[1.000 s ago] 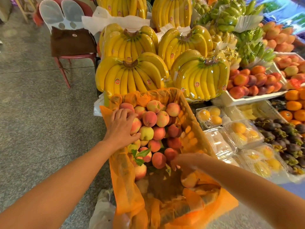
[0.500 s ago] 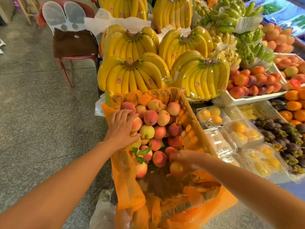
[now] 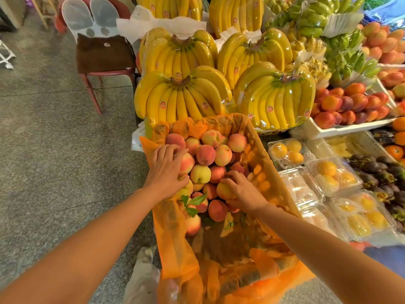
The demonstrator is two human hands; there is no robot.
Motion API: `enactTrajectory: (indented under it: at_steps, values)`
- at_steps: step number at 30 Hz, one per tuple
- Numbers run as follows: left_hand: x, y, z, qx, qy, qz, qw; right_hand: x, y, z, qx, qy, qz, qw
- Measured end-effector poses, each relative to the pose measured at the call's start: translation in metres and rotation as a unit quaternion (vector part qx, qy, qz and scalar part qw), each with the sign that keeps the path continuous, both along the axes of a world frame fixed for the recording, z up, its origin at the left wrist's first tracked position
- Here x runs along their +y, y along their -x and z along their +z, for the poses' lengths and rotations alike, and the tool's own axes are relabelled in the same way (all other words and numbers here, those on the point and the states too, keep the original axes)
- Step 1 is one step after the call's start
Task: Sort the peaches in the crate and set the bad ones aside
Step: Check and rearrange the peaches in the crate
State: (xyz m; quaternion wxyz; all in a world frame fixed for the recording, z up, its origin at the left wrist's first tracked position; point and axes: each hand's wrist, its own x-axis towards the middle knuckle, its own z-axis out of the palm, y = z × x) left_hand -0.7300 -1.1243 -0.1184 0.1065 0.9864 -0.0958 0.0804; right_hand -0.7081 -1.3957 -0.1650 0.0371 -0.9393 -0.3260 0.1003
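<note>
Right hand point(image 3: 243, 191) first: it's grasping a peach point(image 3: 223, 191), fingers curled over the top and thumb tucked under. The wrist is bent down and the bare forearm comes in from 5 o'clock. That peach is mostly yellow with a bit of blush, and it sits at the 4 o'clock edge of the pile, touching its neighbours.

Left hand point(image 3: 166, 170) isn't gripping anything as far as I can see. It's palm down with the fingers fanned out, resting on the peaches point(image 3: 206, 154) at the pile's 9 o'clock side, and that arm comes in from 7 o'clock.

The peaches are round and matte, pink-red over cream, some nearly all yellow. They're heaped in the 12 o'clock half of the crate point(image 3: 269, 183). A few green leaves point(image 3: 195, 200) poke out at the pile's 6 o'clock edge.

The crate is lined with a thin, crinkly orange liner point(image 3: 175, 238). It's see-through and spills over the rim at 6 o'clock.

Further out:
- At 12 o'clock from the crate are fat bunches of bananas point(image 3: 182, 99), shiny under clear film, with little round stickers.
- At 3 o'clock are clear clamshells point(image 3: 333, 174) with yellow fruit inside.
- At 10 o'clock is a chair point(image 3: 105, 53) on a speckled grey floor point(image 3: 54, 150).
</note>
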Motion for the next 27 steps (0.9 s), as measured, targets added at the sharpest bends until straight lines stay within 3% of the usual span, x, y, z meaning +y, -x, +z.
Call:
enactTrajectory:
  at_steps: [17, 22, 27]
  values:
    - [-0.002, -0.006, 0.003, 0.009, -0.057, 0.034, 0.998, -0.002, -0.002, -0.003, 0.046, 0.008, -0.006, 0.999]
    - [-0.011, -0.010, 0.014, -0.015, 0.009, 0.029, 0.999, -0.002, -0.007, 0.021, 0.026, -0.127, -0.034, 0.991]
    - [-0.039, -0.010, 0.022, 0.081, 0.059, -0.040, 0.994, 0.007, -0.007, 0.045, 0.108, -0.263, -0.037, 0.958]
